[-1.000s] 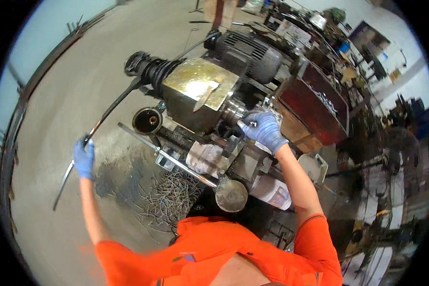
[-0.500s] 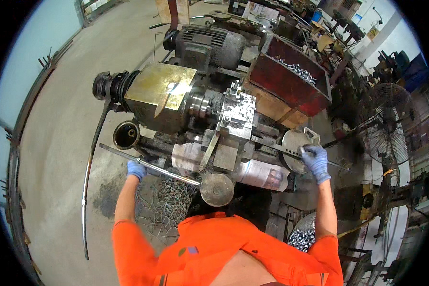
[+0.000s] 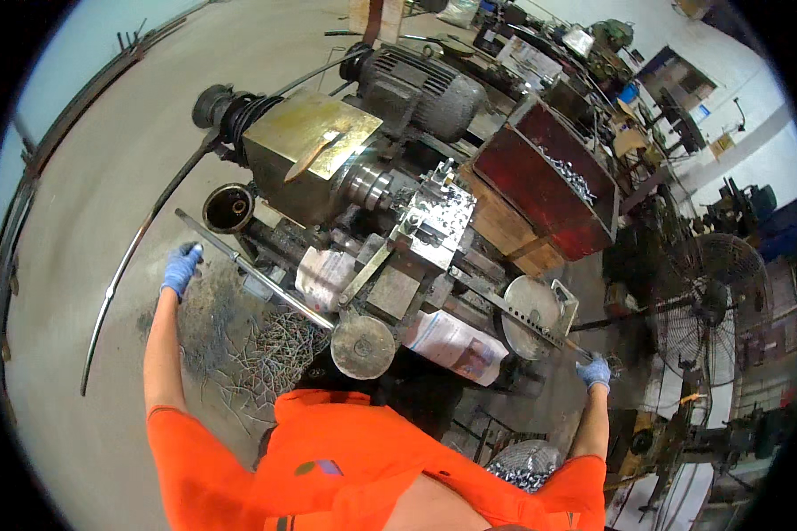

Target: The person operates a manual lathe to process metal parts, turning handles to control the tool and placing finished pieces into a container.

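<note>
My left hand (image 3: 181, 271), in a blue glove, is out over the floor left of the lathe, apart from the long metal lever (image 3: 255, 276). Its fingers are pinched together; a small pale spot shows at their tips, too small to name. At the right, my gloved right hand (image 3: 595, 374) is closed around the end of a thin lever handle (image 3: 577, 349), beside a flat bar with a row of holes (image 3: 515, 311). Between them stands the lathe, with its shiny chuck (image 3: 368, 187) and a tool post (image 3: 441, 216) strewn with metal chips.
A red metal bin (image 3: 540, 181) of small shiny parts stands behind the lathe. Wire-like scrap (image 3: 270, 363) lies on the floor at the left. A basket of small parts (image 3: 527, 462) sits low right. Beyond is a fan (image 3: 708, 296); a long rod (image 3: 119, 270) slants at far left.
My left hand has moved left, away from the long lever. My right hand has moved down and outward, from the holed bar's end to the handle end. The view has turned.
</note>
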`<move>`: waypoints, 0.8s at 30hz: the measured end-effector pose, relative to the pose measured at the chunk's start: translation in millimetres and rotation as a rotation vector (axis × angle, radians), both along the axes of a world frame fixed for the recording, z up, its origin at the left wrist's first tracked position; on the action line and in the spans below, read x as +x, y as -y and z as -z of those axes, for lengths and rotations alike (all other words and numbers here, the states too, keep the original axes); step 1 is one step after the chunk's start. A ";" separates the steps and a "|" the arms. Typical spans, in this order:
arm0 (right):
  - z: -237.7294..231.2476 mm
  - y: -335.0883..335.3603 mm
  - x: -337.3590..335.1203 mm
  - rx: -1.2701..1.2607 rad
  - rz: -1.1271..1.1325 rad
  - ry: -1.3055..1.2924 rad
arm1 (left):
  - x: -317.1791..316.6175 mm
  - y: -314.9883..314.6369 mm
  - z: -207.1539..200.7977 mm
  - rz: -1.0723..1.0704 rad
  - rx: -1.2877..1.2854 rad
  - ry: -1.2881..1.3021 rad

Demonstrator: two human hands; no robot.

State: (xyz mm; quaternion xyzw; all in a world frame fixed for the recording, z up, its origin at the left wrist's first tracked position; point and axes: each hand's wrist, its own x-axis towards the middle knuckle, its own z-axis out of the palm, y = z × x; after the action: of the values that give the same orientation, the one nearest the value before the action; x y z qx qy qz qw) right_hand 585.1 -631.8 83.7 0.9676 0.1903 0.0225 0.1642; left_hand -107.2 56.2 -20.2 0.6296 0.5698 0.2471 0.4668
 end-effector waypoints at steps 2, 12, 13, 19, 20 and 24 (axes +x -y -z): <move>-3.4 -3.3 3.0 -0.004 0.111 -0.081 | 3.8 5.7 -23.1 -0.184 0.001 0.182; 33.4 43.1 -96.6 0.250 0.152 0.056 | 81.3 -3.7 -6.3 -0.616 -0.013 0.452; 41.2 57.8 -113.9 0.364 0.181 0.043 | 90.6 -2.5 -3.4 -0.647 -0.006 0.515; 72.4 253.6 -205.8 0.488 0.584 -0.048 | 116.0 8.8 -20.9 -0.694 0.014 0.529; 61.5 240.1 -214.3 0.334 0.625 -0.104 | 107.0 10.6 -21.6 -0.712 0.043 0.529; 69.3 240.9 -224.1 0.162 0.609 -0.037 | 107.0 9.2 -17.1 -0.706 0.076 0.569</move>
State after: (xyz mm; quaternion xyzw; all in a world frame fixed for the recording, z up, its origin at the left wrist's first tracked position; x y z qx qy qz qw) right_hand 361.0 -872.7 14.5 0.9903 -0.1076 -0.0302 0.0822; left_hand -0.2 47.0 -3.1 0.3205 0.5894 0.5748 0.4685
